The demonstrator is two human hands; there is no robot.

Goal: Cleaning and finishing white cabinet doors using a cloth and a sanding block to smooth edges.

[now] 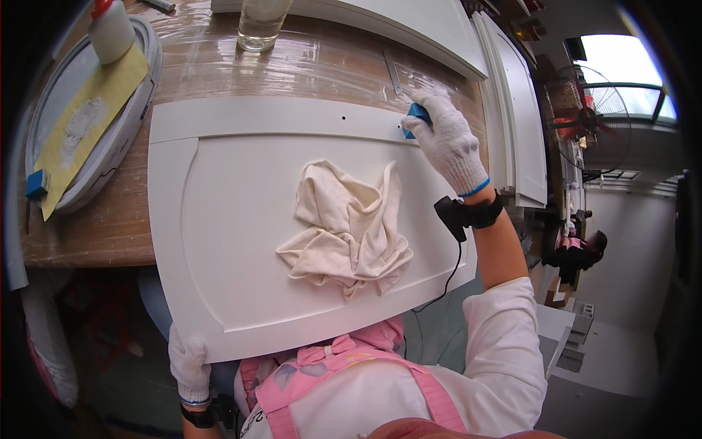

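Observation:
A white cabinet door (248, 197) with a raised border lies flat, its near edge jutting past the table toward my body. My right hand (447, 143), in a white knit glove, is closed on a small blue sanding block (415, 119) at the door's far right border, beside a small dark hole. Also gloved, my left hand (190, 366) grips the door's near left corner; its fingertips are partly hidden. A crumpled cream cloth (351, 230) rests on the middle of the door, and neither hand touches it.
Plastic film covers the wooden table (190, 66). At left, an oval lid (150, 80) carries a yellow sheet with white powder (80, 128), a white bottle (111, 33) and another blue block (36, 184). A glass jar (262, 25), a metal strip (393, 71) and white panels (504, 110) lie beyond.

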